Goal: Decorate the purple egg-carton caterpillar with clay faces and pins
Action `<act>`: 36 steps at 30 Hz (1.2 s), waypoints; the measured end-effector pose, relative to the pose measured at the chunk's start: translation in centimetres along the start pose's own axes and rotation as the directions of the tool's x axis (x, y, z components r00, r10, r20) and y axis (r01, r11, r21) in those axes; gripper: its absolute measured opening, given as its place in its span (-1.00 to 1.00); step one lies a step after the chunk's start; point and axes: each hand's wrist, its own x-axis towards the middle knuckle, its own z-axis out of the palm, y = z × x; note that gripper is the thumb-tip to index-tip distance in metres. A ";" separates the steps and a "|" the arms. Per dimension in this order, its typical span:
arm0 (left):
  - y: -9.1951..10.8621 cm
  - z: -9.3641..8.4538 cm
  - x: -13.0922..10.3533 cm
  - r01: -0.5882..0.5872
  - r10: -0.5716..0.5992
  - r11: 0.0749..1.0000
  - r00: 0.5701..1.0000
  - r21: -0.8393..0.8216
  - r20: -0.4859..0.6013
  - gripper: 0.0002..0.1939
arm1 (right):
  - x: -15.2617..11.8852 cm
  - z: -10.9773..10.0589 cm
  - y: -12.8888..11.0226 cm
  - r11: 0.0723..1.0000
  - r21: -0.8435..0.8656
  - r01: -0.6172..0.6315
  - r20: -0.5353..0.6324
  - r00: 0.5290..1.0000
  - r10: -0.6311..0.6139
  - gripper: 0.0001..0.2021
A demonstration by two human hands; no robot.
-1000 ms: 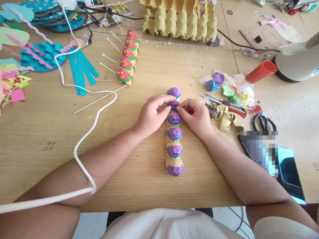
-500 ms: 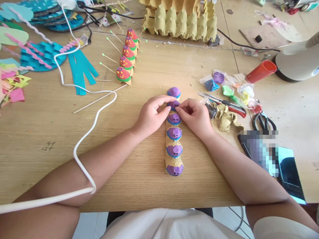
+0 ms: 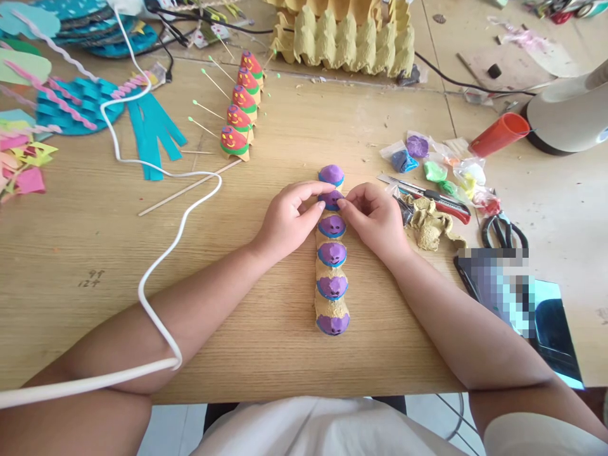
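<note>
A strip of egg-carton cups (image 3: 332,308) runs front to back at the centre, its several cups capped in purple clay with blue rims. Most caps bear small dark faces. My left hand (image 3: 293,216) grips the second cup from the far end (image 3: 330,200), index finger over its top and thumb at its near left side. At the right side of that same cup is my right hand (image 3: 375,218), thumb and index finger pinched together. Anything between those fingertips is too small to make out.
Red-and-green cups with pins (image 3: 234,140) stand at the back left. A white cord (image 3: 178,234) crosses my left forearm. Clay bags (image 3: 434,171), a utility knife (image 3: 444,201), carton scraps (image 3: 430,225), scissors (image 3: 504,231) and a phone (image 3: 553,329) lie right. An egg tray (image 3: 351,41) is behind.
My right hand has shifted very slightly, its fingertips moving a little to the right on the second cup. My left hand and the strip stay nearly still.
</note>
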 end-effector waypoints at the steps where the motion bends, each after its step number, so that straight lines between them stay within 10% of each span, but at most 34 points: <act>1: 0.0 0.0 0.0 0.001 -0.001 1.000 1.000 -0.004 0.000 -0.70 | 0.0 -0.1 0.0 1.000 -0.004 0.007 -0.016 1.000 -0.007 -0.80; 14: -0.1 0.0 -0.1 0.031 -0.030 0.998 0.999 -0.045 0.013 -0.70 | 0.2 -1.1 0.5 0.963 -0.193 0.190 0.081 0.981 -0.177 -0.69; 36: 0.2 0.0 -0.1 0.095 -0.092 0.990 0.995 -0.108 0.032 -0.72 | 0.5 -1.4 0.5 0.988 -0.106 0.109 0.143 0.985 -0.093 -0.78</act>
